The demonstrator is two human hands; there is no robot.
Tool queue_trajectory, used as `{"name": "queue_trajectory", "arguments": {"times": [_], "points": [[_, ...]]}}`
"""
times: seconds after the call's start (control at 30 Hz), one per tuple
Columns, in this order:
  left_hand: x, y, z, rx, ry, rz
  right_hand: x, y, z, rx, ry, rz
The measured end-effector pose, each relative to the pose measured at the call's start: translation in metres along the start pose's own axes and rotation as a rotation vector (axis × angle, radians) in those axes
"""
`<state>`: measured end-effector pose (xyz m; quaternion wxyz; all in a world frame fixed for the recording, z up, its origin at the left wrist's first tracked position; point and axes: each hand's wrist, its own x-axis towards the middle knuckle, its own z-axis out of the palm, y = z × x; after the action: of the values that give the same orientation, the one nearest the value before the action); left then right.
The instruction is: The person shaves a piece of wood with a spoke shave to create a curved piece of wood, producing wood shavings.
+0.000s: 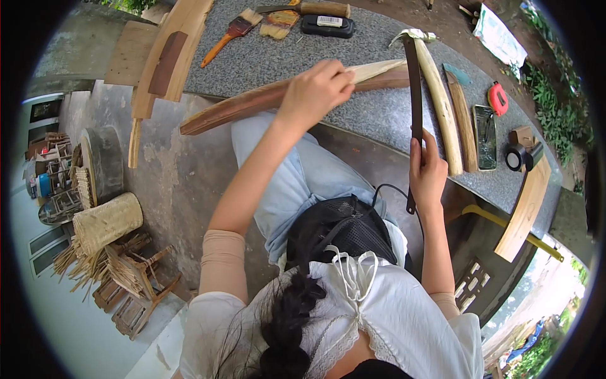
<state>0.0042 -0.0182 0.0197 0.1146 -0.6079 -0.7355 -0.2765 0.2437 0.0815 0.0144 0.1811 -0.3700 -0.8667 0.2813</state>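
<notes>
My left hand [319, 91] is closed around a pale, pointed strip of wood [379, 68], with its tip toward the long dark blade. Under that strip lies a curved reddish-brown wooden piece [243, 107], which reaches past the stone table's edge. My right hand [429, 167] is wrapped round the handle of a long, dark, narrow blade [414, 88], held upright in the view at the right of the strip. Just right of the blade, a peeled pale stick [440, 104] rests on the grey speckled table [353, 117].
Brushes [240, 28], a black case [328, 25] and a wooden-handled tool [322, 9] lie at the far edge. To the right are another stick [461, 120], a phone [485, 136], a red tape measure [497, 98] and a plank [524, 211]. Boards [170, 57] stand left.
</notes>
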Motion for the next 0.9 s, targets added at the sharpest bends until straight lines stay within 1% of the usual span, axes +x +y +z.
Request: {"name": "queue_trajectory", "arguments": {"times": [0.03,0.1,0.13,0.2,0.23,0.27,0.33,0.47,0.63,0.7,0.83,0.9], "points": [[0.001,0.003,0.003,-0.003,0.000,0.003,0.000,0.001,-0.001,-0.002,0.000,-0.008],[0.004,0.007,0.008,-0.077,0.005,-0.063,-0.001,0.004,0.000,-0.009,0.030,-0.035],[0.005,0.005,0.009,-0.091,0.000,-0.055,0.000,0.004,0.002,-0.016,0.034,-0.022],[0.004,-0.001,0.013,-0.147,0.004,-0.079,-0.002,0.004,0.003,-0.006,0.036,-0.060],[0.004,0.002,0.011,-0.195,-0.069,-0.174,-0.002,0.005,0.006,-0.027,0.027,-0.056],[0.006,0.004,0.011,-0.221,-0.074,-0.162,-0.002,0.003,0.007,-0.047,0.030,-0.076],[0.006,0.003,0.012,-0.278,-0.050,-0.217,0.000,0.000,0.011,-0.019,0.040,-0.087],[0.005,0.003,0.015,-0.204,-0.034,-0.241,0.002,-0.003,0.016,-0.071,0.048,-0.089],[0.008,-0.001,0.018,-0.212,-0.065,-0.254,0.009,-0.010,0.014,-0.089,0.040,-0.125],[0.008,-0.001,0.017,-0.222,-0.094,-0.320,0.014,-0.013,0.016,-0.118,0.034,-0.148],[0.007,-0.001,0.019,-0.255,-0.071,-0.352,0.029,-0.019,0.034,-0.138,0.055,-0.180],[0.008,0.000,0.017,-0.260,-0.099,-0.415,0.023,-0.013,0.040,-0.182,0.039,-0.180]]}}
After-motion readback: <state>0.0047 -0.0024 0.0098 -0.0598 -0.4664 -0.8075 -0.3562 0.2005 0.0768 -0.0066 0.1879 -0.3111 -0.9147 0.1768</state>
